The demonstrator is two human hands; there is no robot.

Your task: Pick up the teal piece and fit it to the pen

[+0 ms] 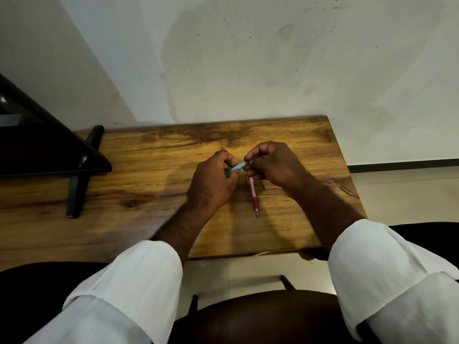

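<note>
Both hands meet above the middle of a wooden table (139,175). My left hand (213,182) grips one end of a slim light-blue pen-like object (236,168) with curled fingers. My right hand (270,162) pinches its other end between thumb and fingers. Most of the blue object is hidden inside the hands. A pink pen (253,197) lies on the table just below the hands, tip pointing toward me. A small dark piece (264,186) lies on the wood right of the pink pen.
A dark stand with black legs (82,170) sits on the table's left part. A white wall (248,58) rises right behind the table. The table's right edge (347,165) drops to a pale floor. A dark seat shows below the near edge.
</note>
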